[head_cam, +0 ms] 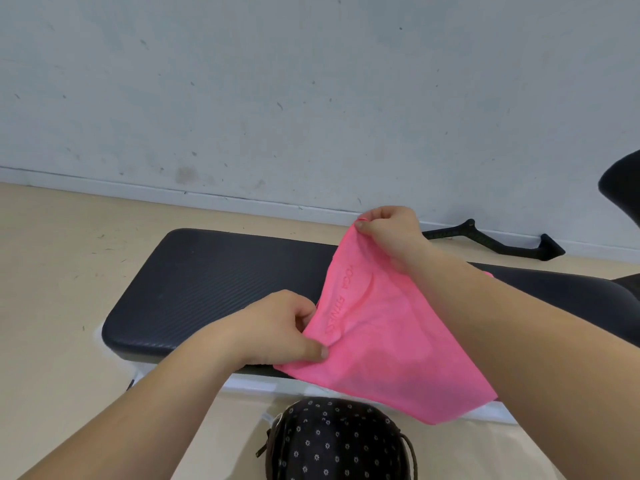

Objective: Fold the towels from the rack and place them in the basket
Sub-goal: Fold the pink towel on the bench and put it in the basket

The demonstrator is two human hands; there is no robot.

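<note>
A bright pink towel (384, 341) with raised lettering hangs between my hands over the right half of a black padded bench (207, 289). My right hand (391, 230) pinches its upper corner, lifted above the bench near the wall. Lower down, my left hand (284, 327) pinches the towel's near left edge at the bench's front. The towel's bottom drapes past the bench's front edge. No rack or basket is in view.
A dark fabric with small white flowers (336, 441) bulges at the bottom centre below the towel. A black angled metal bar (498, 242) lies on the floor by the wall. A dark chair part (623, 192) sits at the right edge. Beige floor surrounds the bench.
</note>
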